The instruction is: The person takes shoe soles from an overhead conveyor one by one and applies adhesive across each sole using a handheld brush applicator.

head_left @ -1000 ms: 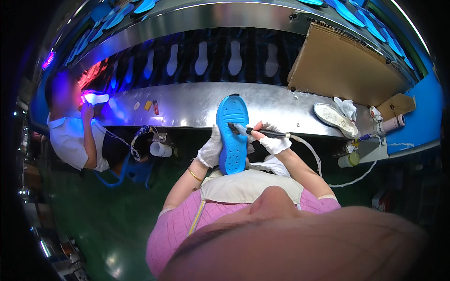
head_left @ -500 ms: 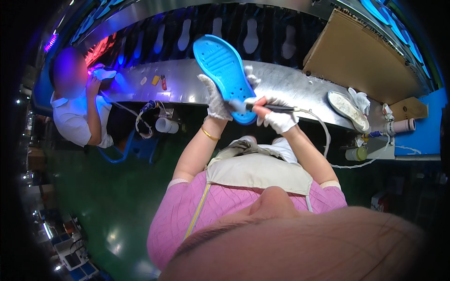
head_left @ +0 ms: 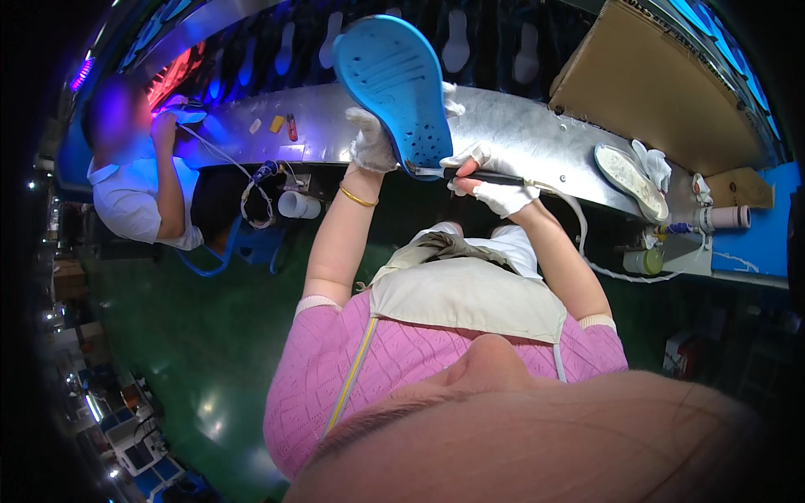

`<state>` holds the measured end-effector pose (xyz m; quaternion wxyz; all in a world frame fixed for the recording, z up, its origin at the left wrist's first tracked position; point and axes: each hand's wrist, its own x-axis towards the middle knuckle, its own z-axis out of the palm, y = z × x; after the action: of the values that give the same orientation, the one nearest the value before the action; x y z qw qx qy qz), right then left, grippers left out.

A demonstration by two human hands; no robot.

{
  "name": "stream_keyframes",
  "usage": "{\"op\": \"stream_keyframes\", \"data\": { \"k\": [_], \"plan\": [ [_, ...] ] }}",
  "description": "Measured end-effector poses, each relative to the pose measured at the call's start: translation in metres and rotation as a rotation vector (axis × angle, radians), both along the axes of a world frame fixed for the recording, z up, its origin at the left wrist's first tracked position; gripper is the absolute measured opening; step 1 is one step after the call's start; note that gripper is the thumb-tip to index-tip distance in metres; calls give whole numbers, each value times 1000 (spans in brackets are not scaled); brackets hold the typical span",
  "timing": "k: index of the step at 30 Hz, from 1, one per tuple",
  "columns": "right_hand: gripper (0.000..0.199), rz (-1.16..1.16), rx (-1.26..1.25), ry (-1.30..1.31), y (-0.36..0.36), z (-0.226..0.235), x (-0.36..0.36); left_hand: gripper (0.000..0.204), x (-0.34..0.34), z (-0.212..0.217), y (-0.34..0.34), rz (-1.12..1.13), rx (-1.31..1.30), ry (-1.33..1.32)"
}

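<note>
A blue shoe sole with small holes near its heel is tilted up in front of me, its toe pointing away. My left hand, in a white glove, grips the sole around its edge, and gloved fingertips show past the far side. My right hand, in a white glove with some fingertips bare, is closed around the black handle of a brush. The brush's tip touches or nearly touches the sole's heel end. A pale hose runs from the handle off to the right.
A metal bench spans the front, with a conveyor of pale soles behind. At right are a cardboard sheet, a whitish sole and a pink-grey cylinder. A yellow block lies left. A co-worker sits far left.
The sole has moved up and slightly left, with its toe raised more toward the conveyor. The brush has shifted closer to the sole's heel edge, and both hands have moved a little away from me.
</note>
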<state>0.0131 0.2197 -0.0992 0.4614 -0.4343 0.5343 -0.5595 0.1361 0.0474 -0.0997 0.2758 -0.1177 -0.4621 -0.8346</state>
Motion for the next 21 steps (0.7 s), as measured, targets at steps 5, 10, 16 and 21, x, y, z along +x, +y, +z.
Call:
{"op": "stream_keyframes", "data": {
  "k": [5, 10, 16, 21],
  "plan": [
    [13, 139, 121, -84, -2, 4, -26, 113, -1, -2, -6, 79, -205, -284],
    [10, 98, -376, 401, -7, -1, -16, 93, -9, 4, -20, -53, -186, -407],
    [13, 188, 2, -105, -10, 1, -28, 52, -25, 28, -6, 37, -53, -822],
    [10, 117, -143, 197, -5, 9, -15, 56, -34, 27, -10, 72, -122, -953]
  ]
}}
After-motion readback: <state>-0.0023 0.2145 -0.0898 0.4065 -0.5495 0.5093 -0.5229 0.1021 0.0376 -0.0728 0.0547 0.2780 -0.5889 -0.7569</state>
